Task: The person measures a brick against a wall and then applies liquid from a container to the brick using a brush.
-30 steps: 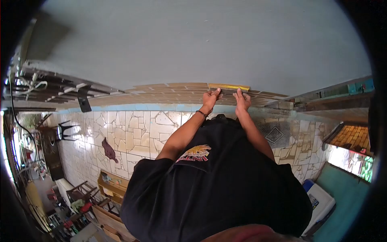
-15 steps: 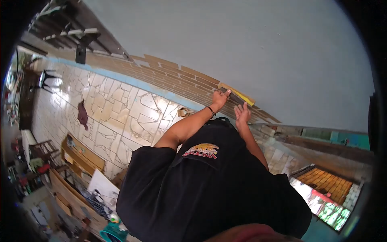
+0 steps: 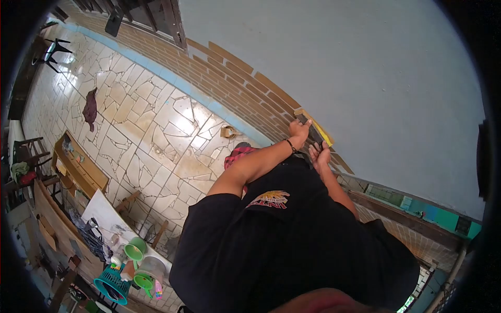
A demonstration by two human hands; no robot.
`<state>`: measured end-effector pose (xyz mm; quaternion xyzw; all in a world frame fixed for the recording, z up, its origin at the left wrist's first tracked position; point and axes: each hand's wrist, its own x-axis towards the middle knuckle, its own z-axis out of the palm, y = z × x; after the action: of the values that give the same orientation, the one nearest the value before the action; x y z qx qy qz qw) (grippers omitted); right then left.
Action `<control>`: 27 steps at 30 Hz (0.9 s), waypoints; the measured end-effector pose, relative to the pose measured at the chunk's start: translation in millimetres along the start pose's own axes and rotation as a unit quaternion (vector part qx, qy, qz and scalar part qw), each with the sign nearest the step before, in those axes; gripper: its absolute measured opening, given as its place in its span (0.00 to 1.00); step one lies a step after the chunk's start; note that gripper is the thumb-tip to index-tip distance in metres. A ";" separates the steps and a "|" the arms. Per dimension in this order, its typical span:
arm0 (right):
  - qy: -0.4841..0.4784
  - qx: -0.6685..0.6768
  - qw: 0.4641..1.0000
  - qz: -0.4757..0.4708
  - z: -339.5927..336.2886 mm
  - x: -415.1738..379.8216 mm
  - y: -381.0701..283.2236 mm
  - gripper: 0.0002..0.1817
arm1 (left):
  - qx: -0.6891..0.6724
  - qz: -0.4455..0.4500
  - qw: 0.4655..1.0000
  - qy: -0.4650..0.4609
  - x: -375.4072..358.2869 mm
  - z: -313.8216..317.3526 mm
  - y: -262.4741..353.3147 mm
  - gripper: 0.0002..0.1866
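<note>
My left hand (image 3: 298, 132), with a dark beaded bracelet at the wrist, is closed on the upper end of a narrow dark and yellow strip (image 3: 322, 132). My right hand (image 3: 320, 155) is closed at the strip's lower end, its fingers partly curled and bunched. The strip lies along the upper edge of a tan brick pattern (image 3: 240, 86) on the grey wall (image 3: 339, 57). What kind of tool or material the strip is, I cannot make out.
A roll of tape (image 3: 227, 132) lies on the stone-tiled floor (image 3: 151, 125), with a dark red cloth (image 3: 90, 108) farther off. At lower left stand a wooden drawer (image 3: 78, 164), a white board (image 3: 107, 216), green containers (image 3: 135, 249) and a teal basket (image 3: 112, 284).
The view has swung, bringing more floor and the green containers into sight. My right hand's fingers, raised and spread before, are now curled in at the strip's lower end.
</note>
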<state>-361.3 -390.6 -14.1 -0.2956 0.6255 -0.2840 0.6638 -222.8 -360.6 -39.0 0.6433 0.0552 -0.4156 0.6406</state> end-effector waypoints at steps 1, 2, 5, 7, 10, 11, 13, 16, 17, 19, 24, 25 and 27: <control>-0.005 0.008 1.000 0.015 0.2 -1.1 -3.0 0.27 | -0.016 -0.026 0.999 -0.013 2.3 0.5 0.5 0.21; -0.014 0.003 0.999 0.029 0.0 0.0 -4.6 0.26 | -0.019 -0.035 0.999 -0.001 4.2 2.2 1.2 0.22; -0.009 -0.002 0.999 0.048 -0.9 0.7 -7.3 0.26 | -0.031 -0.058 0.998 0.008 6.7 6.8 -3.8 0.25; -0.009 -0.020 0.998 0.051 2.7 -9.8 -9.3 0.27 | -0.043 -0.062 0.997 -0.019 -5.4 -4.9 10.4 0.23; -0.009 -0.041 0.998 0.040 1.9 -10.2 -6.8 0.28 | -0.073 -0.054 0.995 -0.037 -5.6 -9.6 9.6 0.22; -0.008 -0.046 0.998 0.035 0.2 -8.6 -5.8 0.28 | -0.092 -0.045 0.994 -0.033 -5.6 -8.6 8.4 0.20; 0.007 -0.061 0.998 0.020 1.0 -8.6 -6.4 0.27 | -0.129 -0.027 0.991 -0.026 -8.4 -7.9 11.1 0.25; 0.021 -0.070 0.997 -0.002 7.1 -16.9 -6.9 0.26 | -0.135 -0.008 0.990 -0.026 -9.7 -7.7 10.7 0.25; 0.025 -0.069 0.997 -0.009 7.3 -19.8 -8.3 0.26 | -0.127 -0.012 0.991 -0.025 -9.0 -6.9 10.4 0.24; 0.012 -0.076 0.997 -0.011 -1.4 -10.9 -4.8 0.26 | -0.109 -0.020 0.994 -0.024 -10.5 -6.4 10.6 0.24; 0.015 -0.073 0.995 -0.071 -6.8 -0.1 3.0 0.23 | -0.079 0.032 0.996 -0.027 -8.8 -3.9 2.9 0.16; 0.017 -0.082 0.993 -0.084 -8.5 1.3 4.4 0.23 | -0.088 0.032 0.996 -0.012 -11.5 -1.6 1.9 0.21; 0.022 -0.097 0.989 -0.111 -8.8 6.2 5.4 0.22 | -0.103 0.034 0.994 0.017 -14.8 6.2 -3.2 0.35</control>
<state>-369.7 -392.0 -22.6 -0.4197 0.6276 -0.3003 0.5829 -237.2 -358.5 -31.5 0.5822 0.0866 -0.3751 0.7161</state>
